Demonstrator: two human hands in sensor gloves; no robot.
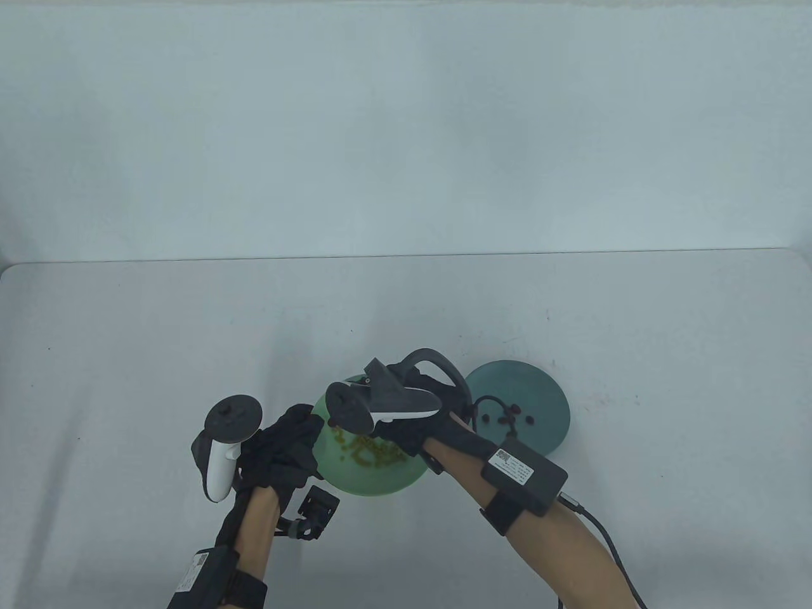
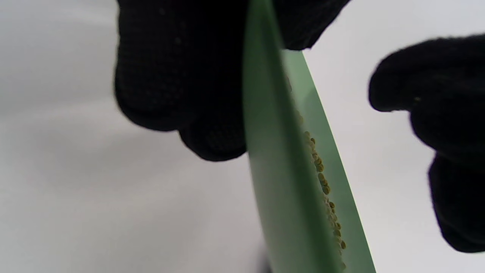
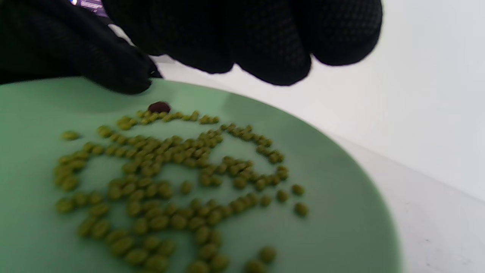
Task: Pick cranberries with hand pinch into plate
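My left hand (image 1: 279,450) grips the near-left rim of the light green plate (image 1: 406,479), fingers clamped on its edge, while my right hand (image 1: 412,425) hovers over the plate's middle, fingers curled and nothing that I can see between them. The one dark cranberry (image 3: 159,107) lies on the far edge of the green beans (image 3: 170,178), just below my right fingertips (image 3: 125,81), so the right hand is nearer. Beyond and to the right, the darker plate (image 1: 545,393) holds several cranberries already.
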